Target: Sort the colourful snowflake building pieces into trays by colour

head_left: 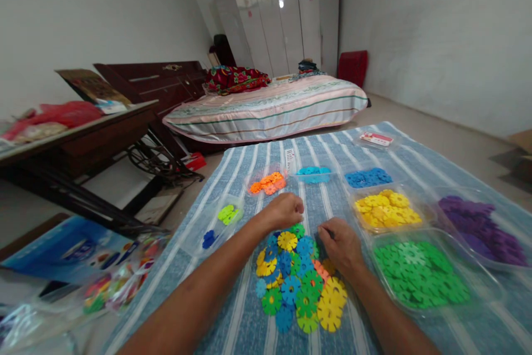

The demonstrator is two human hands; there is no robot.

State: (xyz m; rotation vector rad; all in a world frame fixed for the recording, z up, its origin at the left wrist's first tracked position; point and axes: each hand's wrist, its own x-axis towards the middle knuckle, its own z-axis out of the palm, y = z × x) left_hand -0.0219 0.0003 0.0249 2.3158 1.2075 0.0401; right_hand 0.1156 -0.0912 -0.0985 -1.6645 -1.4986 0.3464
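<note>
My left hand [286, 210] is over the far edge of a mixed pile of snowflake building discs [307, 288], its fingers curled together. What it holds, if anything, is hidden. To the right of the pile, my right hand [341, 241] is also closed, thumb side toward the left hand, and its contents cannot be made out. The notched plastic discs in the pile are blue, green, yellow and coral, overlapping on a striped blue cloth [241, 310]. Nearest the left hand is a clear tray of orange discs [269, 182]; nearest the right is a tray of yellow discs [386, 208].
Other clear trays hold light blue discs [313, 174], darker blue discs [368, 178], green discs [421, 274] and purple discs [480, 227]. At left, one holds lime discs [228, 214] and navy discs [209, 238]. A lidded box [376, 140] lies far right. Behind stands a bed [270, 111].
</note>
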